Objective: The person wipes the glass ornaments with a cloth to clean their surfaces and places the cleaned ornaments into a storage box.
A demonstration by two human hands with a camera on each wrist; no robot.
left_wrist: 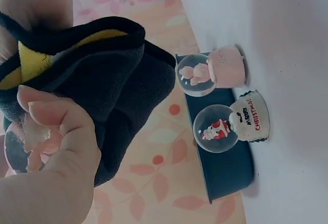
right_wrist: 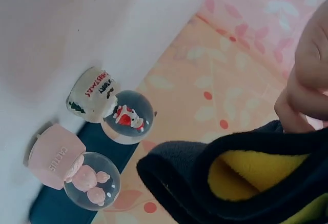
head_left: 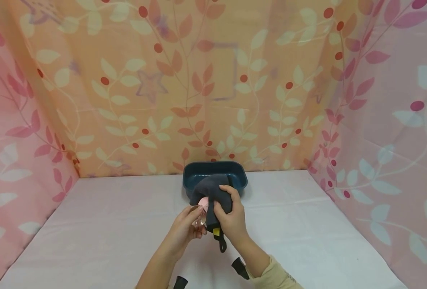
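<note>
Hold the ball snug, let the soft cloth do the work

My left grip [head_left: 184, 225] has its thumb and fingers bent in on a pink snow globe [head_left: 204, 204], with no big gap left. My right grip [head_left: 235, 212] is curled round a dark cloth [head_left: 213, 188]. The globe is up in front of me, between my two grips, and its pink part is right by the cloth. I can't tell just how it tips, because my fingers hide a lot of it.

I think this is a wiping or drying step. To do it well, my left grip should be firm but kind, since the clear ball looks slick. My right grip should bring the cloth all round the ball and rub softly. The hanging loop [head_left: 222, 244] should hang out of the way. The yellow side [right_wrist: 246, 172] may be good for rubbing too. I should turn the globe a little at a time, so my fingers don't hide any spot.

Past the cloth, another pink globe [left_wrist: 227, 68] and a Merry Christmas globe [left_wrist: 251, 119] stand upright side by side on the white surface [head_left: 127, 233]. A loose cloth end could knock them, so I should work high. Behind them is the dark blue tray [head_left: 187, 176], then the leafy curtain [head_left: 199, 60].
</note>
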